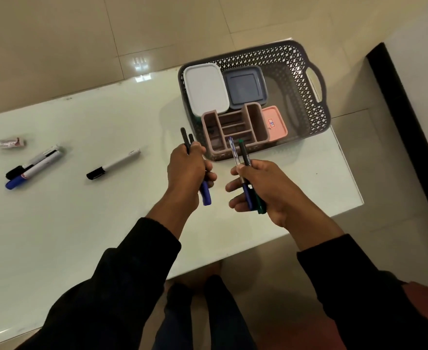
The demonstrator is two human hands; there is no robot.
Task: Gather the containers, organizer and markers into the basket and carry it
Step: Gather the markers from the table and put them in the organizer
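Pens are being gathered: the left hand (pixel 187 170) is gripping a small bunch of pens (pixel 190 145), fingers clamped round them, and the right hand (pixel 256 188) is clamping two more (pixel 240 157), both hovering just before the basket (pixel 309 97). Inside it the white container (pixel 205 89), blue container (pixel 245 87), pink container (pixel 275 122) and organizer (pixel 233 130) are already sitting. Next, the pens probably want dropping into the organizer's slots. Markers (pixel 112 164) are lying well apart on the table (pixel 81 223), waiting.

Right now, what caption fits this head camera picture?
Both hands hold pens beside a basket packed with containers and organizer.
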